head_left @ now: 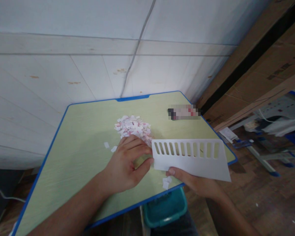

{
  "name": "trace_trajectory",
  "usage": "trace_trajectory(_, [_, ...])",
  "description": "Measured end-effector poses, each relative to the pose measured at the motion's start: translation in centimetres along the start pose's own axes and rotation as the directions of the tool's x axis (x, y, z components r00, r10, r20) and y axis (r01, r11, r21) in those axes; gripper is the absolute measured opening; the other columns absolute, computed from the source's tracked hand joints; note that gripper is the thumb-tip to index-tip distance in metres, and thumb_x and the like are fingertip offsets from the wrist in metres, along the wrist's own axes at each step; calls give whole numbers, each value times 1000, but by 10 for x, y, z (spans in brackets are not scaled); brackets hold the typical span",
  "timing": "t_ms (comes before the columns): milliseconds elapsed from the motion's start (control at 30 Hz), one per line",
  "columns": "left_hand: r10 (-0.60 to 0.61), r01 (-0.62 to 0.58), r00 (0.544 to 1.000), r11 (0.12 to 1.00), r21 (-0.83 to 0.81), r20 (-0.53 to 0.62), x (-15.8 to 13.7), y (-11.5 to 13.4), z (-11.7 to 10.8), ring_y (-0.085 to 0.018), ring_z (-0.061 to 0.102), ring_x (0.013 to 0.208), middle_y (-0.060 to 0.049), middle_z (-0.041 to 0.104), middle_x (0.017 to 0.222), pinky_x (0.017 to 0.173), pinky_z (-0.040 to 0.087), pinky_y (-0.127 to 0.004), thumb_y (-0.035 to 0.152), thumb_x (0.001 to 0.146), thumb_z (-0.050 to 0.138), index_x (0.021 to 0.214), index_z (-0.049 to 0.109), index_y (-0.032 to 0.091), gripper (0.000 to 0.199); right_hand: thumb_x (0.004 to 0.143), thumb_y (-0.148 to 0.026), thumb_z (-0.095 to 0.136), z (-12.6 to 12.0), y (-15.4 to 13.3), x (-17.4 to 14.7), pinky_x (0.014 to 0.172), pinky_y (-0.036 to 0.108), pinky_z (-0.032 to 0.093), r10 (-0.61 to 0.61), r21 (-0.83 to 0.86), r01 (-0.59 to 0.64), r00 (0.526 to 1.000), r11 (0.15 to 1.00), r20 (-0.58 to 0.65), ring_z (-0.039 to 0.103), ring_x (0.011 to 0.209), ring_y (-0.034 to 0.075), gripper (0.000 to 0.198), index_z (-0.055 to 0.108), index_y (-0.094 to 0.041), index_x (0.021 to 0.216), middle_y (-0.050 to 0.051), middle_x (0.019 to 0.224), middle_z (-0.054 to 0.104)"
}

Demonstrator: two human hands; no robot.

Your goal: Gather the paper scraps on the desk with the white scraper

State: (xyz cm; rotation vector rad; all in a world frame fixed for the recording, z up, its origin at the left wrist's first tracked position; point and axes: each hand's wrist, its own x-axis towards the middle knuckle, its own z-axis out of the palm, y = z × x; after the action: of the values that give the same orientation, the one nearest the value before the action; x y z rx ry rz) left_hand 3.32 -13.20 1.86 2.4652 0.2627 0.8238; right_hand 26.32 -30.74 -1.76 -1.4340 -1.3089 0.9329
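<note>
A white flat plate [191,162] with a row of slots along its upper edge stands tilted over the right half of the table. My right hand [190,180] grips its lower edge, thumb on the near face and the other fingers hidden behind. My left hand [129,164] is beside the plate's left end, its thumb and forefinger curved with a gap between them; whether they touch the plate I cannot tell. Just beyond my left fingers lies a heap of small white and pink paper scraps [132,126]. Several loose scraps [166,182] lie near the front edge, below the plate.
The pale green table [76,131] has a blue rim and stands against a white wall. A blurred-out item [184,112] lies at its back right. Below the front edge is a teal bin [166,209]. Cardboard [250,85] stands at the right.
</note>
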Motion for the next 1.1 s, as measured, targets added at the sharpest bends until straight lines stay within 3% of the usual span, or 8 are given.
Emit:
trace_trajectory(67, [-5, 5, 1000, 1000, 29, -28, 0, -4, -2, -29, 74, 101, -5, 85, 108, 92, 51, -49, 23, 107, 72, 110, 81, 27, 10, 104, -58, 83, -1, 2, -1, 120, 62, 66, 5, -16, -5, 1000, 1000, -18, 81, 117, 35, 21, 90, -41, 115, 5, 112, 88])
trace_trajectory(200, [-92, 111, 984, 987, 115, -156, 1, -18, -8, -30, 75, 100, -5, 85, 103, 97, 53, -52, 29, 109, 72, 103, 82, 28, 12, 99, -65, 87, -4, 12, -7, 113, 63, 69, 44, -58, -49, 996, 997, -80, 79, 95, 34, 28, 89, -39, 89, 7, 100, 86])
trace_trajectory(367, [-276, 362, 911, 890, 277, -305, 1, -44, -23, -35, 75, 110, -6, 83, 107, 106, 58, -53, 40, 107, 66, 103, 82, 29, 19, 99, -69, 85, -4, 22, -16, 112, 62, 68, 116, -98, -129, 985, 987, -130, 77, 88, 32, 39, 90, -34, 83, 8, 94, 86])
trace_trajectory(500, [-396, 511, 857, 740, 437, -331, -3, -71, -35, -40, 73, 128, -10, 81, 129, 120, 56, -57, 47, 106, 63, 117, 82, 28, 28, 97, -79, 78, -2, 17, -17, 119, 64, 63, 227, -130, -243, 965, 961, -131, 80, 96, 35, 51, 92, -32, 84, 10, 101, 89])
trace_trajectory(600, [-424, 549, 835, 684, 480, -351, -8, -90, -41, -41, 71, 137, -13, 80, 139, 127, 53, -59, 49, 108, 61, 124, 78, 26, 33, 97, -80, 75, -3, 6, -14, 123, 67, 60, 268, -137, -276, 960, 951, -79, 81, 105, 37, 52, 94, -32, 88, 11, 108, 90])
trace_trajectory(833, [-504, 637, 771, 606, 477, -390, -15, -116, -49, -39, 66, 152, -11, 77, 153, 136, 47, -61, 42, 112, 59, 131, 72, 29, 26, 88, -86, 75, -6, -4, -9, 126, 72, 55, 283, -196, -304, 950, 932, -129, 79, 106, 41, 58, 90, -32, 78, 14, 103, 90])
trace_trajectory(1000, [-580, 669, 738, 560, 489, -345, -14, -122, -49, -43, 64, 156, -19, 72, 162, 137, 45, -64, 42, 113, 55, 134, 74, 19, 36, 88, -78, 77, -5, -8, -7, 116, 65, 64, 259, -212, -286, 955, 934, -147, 79, 98, 38, 51, 89, -31, 73, 13, 95, 88])
trace_trajectory(1100, [-595, 681, 727, 559, 474, -343, -14, -124, -48, -40, 63, 158, -15, 72, 163, 138, 44, -62, 43, 113, 55, 137, 73, 23, 36, 89, -72, 76, -4, -10, -5, 108, 59, 68, 247, -209, -272, 959, 939, -141, 78, 88, 34, 46, 88, -31, 71, 10, 86, 86])
